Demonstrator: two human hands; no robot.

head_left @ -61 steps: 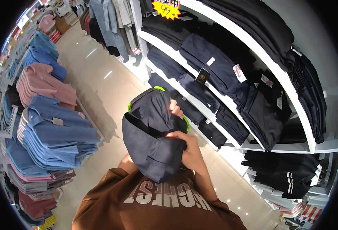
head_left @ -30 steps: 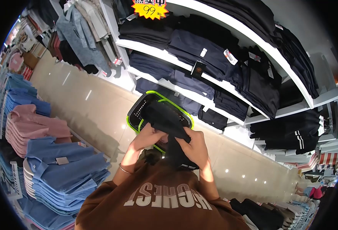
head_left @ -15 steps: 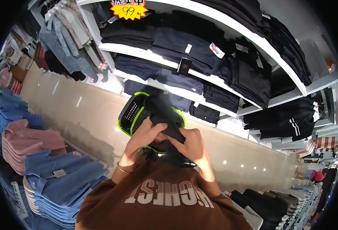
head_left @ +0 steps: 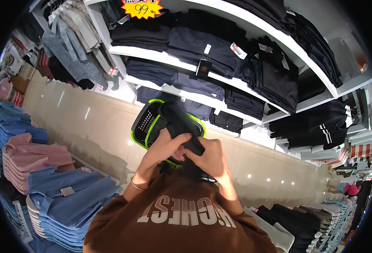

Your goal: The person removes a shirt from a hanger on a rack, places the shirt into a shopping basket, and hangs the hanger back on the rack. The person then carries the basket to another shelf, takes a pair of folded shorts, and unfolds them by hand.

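Observation:
A dark garment, its kind not clear from its folds, is bunched between my two hands in front of my chest. My left hand grips it from the left, thumb laid across the cloth and fingers curled beneath. From the other side my right hand pinches it between thumb and bent fingers. The cloth's far end extends over a black shopping basket with bright green trim, hiding part of its inside. Whether the basket hangs from an arm or rests on something is hidden.
White shelves with stacked dark trousers stand ahead. Folded blue shirts and pink shirts are piled at the left. Hanging clothes fill the back left; more dark garments lie at the lower right.
My left thumb has slid slightly right and up on the garment, and the fingers under it have shifted. The right hand stays almost in place on the cloth.

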